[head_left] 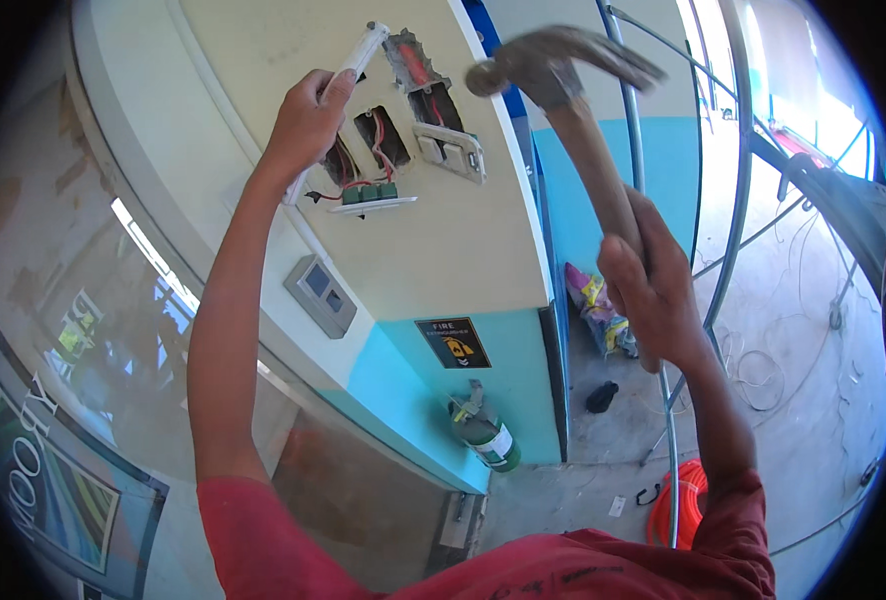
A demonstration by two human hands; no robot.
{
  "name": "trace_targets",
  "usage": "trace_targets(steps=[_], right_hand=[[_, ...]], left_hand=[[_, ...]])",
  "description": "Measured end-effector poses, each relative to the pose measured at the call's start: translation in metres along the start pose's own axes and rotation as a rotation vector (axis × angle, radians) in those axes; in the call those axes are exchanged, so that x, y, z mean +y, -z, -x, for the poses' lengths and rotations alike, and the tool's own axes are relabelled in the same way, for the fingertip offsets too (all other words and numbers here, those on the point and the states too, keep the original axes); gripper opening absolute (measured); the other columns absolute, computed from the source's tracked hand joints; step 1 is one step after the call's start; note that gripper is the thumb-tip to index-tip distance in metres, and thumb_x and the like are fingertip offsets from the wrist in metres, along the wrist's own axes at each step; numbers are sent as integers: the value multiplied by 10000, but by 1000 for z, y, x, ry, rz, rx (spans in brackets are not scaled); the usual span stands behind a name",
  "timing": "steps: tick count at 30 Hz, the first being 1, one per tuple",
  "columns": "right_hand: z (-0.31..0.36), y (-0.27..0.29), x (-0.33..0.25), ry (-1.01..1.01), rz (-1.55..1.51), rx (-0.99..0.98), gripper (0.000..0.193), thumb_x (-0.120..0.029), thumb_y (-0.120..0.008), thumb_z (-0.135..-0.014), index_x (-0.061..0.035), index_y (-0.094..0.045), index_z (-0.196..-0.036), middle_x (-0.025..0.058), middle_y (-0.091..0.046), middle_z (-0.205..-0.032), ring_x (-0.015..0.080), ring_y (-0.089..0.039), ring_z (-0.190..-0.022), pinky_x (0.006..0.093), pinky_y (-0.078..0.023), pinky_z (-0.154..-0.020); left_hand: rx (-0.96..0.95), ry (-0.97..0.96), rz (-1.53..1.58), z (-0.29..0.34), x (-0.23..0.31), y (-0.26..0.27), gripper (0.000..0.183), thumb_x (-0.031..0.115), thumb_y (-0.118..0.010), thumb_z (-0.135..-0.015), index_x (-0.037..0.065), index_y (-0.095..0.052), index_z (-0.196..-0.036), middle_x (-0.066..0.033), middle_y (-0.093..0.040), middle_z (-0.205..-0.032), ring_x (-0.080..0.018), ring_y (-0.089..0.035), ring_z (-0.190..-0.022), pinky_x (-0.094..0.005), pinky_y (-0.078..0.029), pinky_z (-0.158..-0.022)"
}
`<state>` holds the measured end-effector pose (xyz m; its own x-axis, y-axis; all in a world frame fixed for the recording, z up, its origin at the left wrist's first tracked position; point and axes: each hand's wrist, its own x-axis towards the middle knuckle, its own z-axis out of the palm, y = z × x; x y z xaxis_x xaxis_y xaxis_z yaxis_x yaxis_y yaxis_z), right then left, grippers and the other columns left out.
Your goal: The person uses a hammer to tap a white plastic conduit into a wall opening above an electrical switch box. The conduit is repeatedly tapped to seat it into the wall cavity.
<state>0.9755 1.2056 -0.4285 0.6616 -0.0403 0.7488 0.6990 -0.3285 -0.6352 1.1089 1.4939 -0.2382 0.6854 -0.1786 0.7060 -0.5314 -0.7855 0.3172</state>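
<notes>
My right hand (653, 280) is closed round the wooden handle of a claw hammer (595, 150), raised to the right of the wall with its head up and slightly blurred. My left hand (308, 120) grips a long narrow white bar (365, 48). The bar's upper end rests by a rough chiselled hole (403, 50) with an orange conduit in it; whether they touch I cannot tell. Below are open wall boxes (383, 135) with red wires. A white switch plate (450, 152) hangs tilted, and another plate (373, 205) with green switch backs dangles on its wires.
A grey wall panel (321, 295) sits below the boxes. Lower down are a dark sign (453, 343) and a green fire extinguisher (488, 435). Metal scaffold tubes (738, 200) rise close by my right arm. An orange hose coil (678, 505) and loose cables lie on the floor.
</notes>
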Motion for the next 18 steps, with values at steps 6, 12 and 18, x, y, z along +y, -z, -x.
trace_targets(steps=[6,12,18], right_hand=[[-52,-17,-22,215,51,17,457,-351,-480,-955,-8,-434,-1254,149,-576,-669,219,-577,-528,347,-455,-517],[-110,-37,-29,532,165,132,356,-315,-503,-951,-16,-464,-1141,188,-604,-674,287,-625,-559,386,-482,-537],[-158,-42,-11,215,435,-37,430,-400,-450,-960,3,-583,-1027,202,-638,-732,300,-646,-632,428,-510,-651]], left_hand=[[27,-119,-295,-6,-8,1,477,495,-474,-919,36,-579,-995,-139,-616,-739,-287,-599,-685,-387,-466,-663],[26,-152,-419,-5,-9,3,462,496,-454,-928,64,-559,-1056,-172,-644,-763,-346,-636,-748,-428,-480,-683],[13,-199,-419,-13,-19,-7,466,494,-432,-936,60,-548,-1058,-184,-640,-771,-361,-633,-753,-452,-481,-673]])
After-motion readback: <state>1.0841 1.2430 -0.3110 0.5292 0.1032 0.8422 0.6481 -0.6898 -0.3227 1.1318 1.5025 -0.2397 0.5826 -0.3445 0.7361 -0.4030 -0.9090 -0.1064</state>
